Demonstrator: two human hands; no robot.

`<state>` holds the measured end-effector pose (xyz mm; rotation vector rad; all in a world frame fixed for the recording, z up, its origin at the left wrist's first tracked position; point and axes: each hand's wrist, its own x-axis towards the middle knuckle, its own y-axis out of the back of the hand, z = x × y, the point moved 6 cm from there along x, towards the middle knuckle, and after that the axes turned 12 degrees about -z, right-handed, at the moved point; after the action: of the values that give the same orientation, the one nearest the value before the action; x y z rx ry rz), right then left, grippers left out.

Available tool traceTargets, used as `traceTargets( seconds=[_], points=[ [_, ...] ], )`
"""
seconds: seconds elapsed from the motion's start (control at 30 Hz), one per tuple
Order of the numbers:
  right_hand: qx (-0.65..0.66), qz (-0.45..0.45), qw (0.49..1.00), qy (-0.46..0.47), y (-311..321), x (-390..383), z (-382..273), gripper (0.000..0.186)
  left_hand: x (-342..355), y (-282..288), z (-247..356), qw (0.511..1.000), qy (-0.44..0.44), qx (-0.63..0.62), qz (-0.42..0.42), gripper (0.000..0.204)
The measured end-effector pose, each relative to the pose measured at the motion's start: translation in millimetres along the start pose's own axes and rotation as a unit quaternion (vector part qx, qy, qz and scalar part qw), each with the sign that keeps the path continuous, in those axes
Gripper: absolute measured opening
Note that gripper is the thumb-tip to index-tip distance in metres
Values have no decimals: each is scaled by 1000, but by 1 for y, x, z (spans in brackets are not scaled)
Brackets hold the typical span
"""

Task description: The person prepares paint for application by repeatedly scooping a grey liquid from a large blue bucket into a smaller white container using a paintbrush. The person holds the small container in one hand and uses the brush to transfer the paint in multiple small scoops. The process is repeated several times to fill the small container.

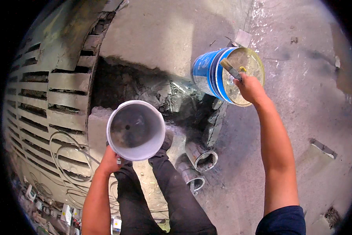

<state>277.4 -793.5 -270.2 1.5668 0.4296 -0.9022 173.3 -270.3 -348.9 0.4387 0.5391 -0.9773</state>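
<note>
My left hand [111,160] is closed on the near left side of a white plastic bucket [140,152], held above my legs with its mouth facing up. Dark grey staining covers the inside bottom, with a small black spot. To the right, my right hand [251,88] grips a paintbrush [231,69] with pale bristles pointing up and left. Below the brush stands a blue pail [205,71]; its top is greyish and partly hidden by my hand. Whether the brush touches the pail, I cannot tell.
A dark, broken pit [123,84] lies in the floor ahead of my feet. Two open pipe ends [205,161] stick out right of my legs. Slatted concrete [66,83] and a coiled hose [52,150] are at left. A flat bar [323,148] lies on the right floor.
</note>
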Motion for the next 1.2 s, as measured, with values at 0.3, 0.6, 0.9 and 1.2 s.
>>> traceTargets(
  seconds=[0.3,0.6,0.9,1.2],
  points=[
    [-132,124,969,166,-13,-13,-1,43,2,5,30,1000,-24,17,11,51],
    [-20,61,998,-24,-15,5,7,31,1,1,23,999,-17,33,-18,48],
    [408,78,890,-189,-53,8,134,37,-19,6,44,1000,25,6,-10,48],
    [156,344,918,-123,-38,-52,114,42,-37,16,98,999,-30,-41,3,49]
  ],
)
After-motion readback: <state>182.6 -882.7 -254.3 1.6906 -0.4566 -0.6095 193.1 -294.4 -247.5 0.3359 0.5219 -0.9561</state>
